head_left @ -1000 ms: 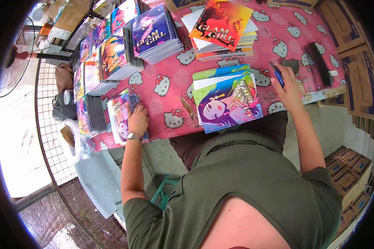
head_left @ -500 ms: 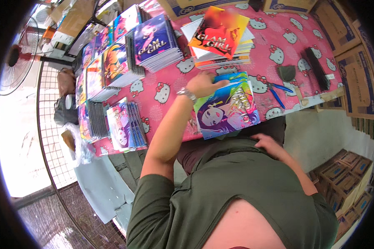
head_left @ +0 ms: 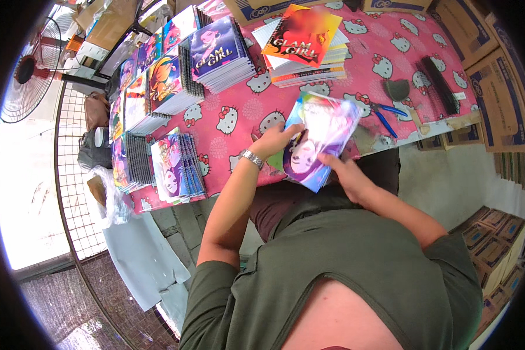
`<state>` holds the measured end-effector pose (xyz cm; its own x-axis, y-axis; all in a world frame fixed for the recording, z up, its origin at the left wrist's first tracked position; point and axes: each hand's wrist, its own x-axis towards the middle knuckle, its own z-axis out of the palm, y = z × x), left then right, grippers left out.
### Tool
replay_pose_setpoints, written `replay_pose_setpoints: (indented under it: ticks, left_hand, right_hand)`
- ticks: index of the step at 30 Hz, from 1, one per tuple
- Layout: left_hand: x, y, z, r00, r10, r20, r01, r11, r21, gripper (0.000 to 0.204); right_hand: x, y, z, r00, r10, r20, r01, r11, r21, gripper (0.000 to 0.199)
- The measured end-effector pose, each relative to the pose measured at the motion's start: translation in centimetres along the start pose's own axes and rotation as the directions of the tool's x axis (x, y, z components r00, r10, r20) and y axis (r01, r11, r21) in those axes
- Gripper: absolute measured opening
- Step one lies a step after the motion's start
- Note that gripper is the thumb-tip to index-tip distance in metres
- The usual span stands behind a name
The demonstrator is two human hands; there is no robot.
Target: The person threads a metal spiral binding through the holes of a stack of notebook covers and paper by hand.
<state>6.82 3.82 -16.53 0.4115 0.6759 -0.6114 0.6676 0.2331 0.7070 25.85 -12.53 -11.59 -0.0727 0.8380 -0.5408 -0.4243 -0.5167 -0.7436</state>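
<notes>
- Counter (head_left: 248, 108), pink-clothed: cartons (head_left: 256, 9) stand along its far edge; notebook stacks (head_left: 221, 52) cover much of its left end.
- Booklet (head_left: 324, 125): at the middle of the counter's near edge, its near end projecting past it. The long axis runs away from the body, leaning right at the far end. Glare washes out the cover; layer count and contact with the counter cannot be told.
- Right hand (head_left: 347, 175): at the booklet's right long side, toward its near end; grip closed, thumb on the cover, other fingers hidden beneath.
- Left hand (head_left: 277, 139): at the opposite long side, fingers reaching over the edge; whether this grip pinches or merely rests cannot be told.
- Pliers (head_left: 385, 121): right of the booklet, toward the counter's near edge, beyond both hands, handles spread.
</notes>
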Motion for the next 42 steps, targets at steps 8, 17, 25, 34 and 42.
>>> replay_pose_setpoints:
  ticks: [8,17,25,34,42]
  left_hand:
    - [-10.2,0.6,5.1,0.993,0.119,-0.017,-0.064,0.410,-0.910,0.078]
    - [-9.8,0.1,8.6,0.996,-0.081,-0.038,-0.036,0.025,-0.999,0.046]
    - [-9.0,-0.2,10.1,0.993,-0.079,0.089,0.089,-0.001,-0.996,0.047]
    - [-9.7,2.8,8.5,0.990,-0.136,-0.034,-0.018,0.118,-0.993,0.041]
    - [-6.2,3.9,0.4,0.998,0.027,-0.050,-0.056,0.464,-0.884,0.054]
  right_hand:
    - [0.9,-10.4,-3.8,0.926,-0.032,0.377,0.265,0.765,-0.587,0.063]
    - [16.9,-15.0,-2.2,0.691,0.686,0.228,-0.136,0.433,-0.891,0.061]
    - [18.5,-13.8,-2.4,0.856,0.454,0.247,0.254,0.047,-0.966,0.050]
    - [11.4,-12.5,-3.7,0.928,0.170,0.331,0.296,0.203,-0.934,0.090]
    - [3.1,-7.6,-4.2,0.990,-0.121,0.071,0.124,0.528,-0.840,0.102]
